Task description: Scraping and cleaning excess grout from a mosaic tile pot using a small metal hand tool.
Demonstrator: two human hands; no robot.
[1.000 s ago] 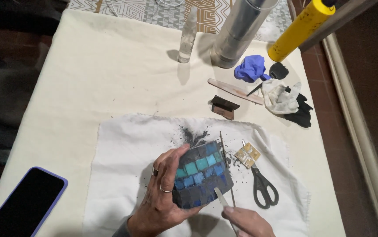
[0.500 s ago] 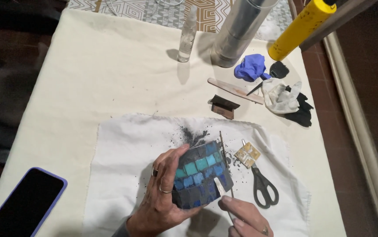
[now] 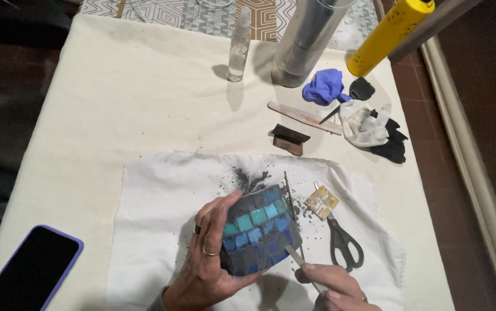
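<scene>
My left hand (image 3: 209, 262) grips a small block covered in blue and teal mosaic tiles with dark grout (image 3: 259, 230), holding it tilted over a white cloth (image 3: 156, 201). My right hand (image 3: 337, 285) pinches a thin pale stick (image 3: 298, 259) whose tip touches the block's lower right edge. Dark grout crumbs are scattered on the cloth around the block.
Black-handled scissors (image 3: 343, 245), a thin skewer (image 3: 290, 196) and a small yellowish tile piece (image 3: 321, 201) lie right of the block. Farther back are a flat wooden stick (image 3: 303, 118), a dark brown block (image 3: 288, 139), a blue glove (image 3: 324, 86), a white rag (image 3: 366, 124), a spray bottle (image 3: 239, 43), a grey cylinder (image 3: 305, 40) and a yellow tube (image 3: 389, 34). A phone (image 3: 26, 270) lies at the table's lower left.
My right hand has shifted slightly up and left, bringing the stick's tip along the block's lower right edge. The left hand and block stay nearly still.
</scene>
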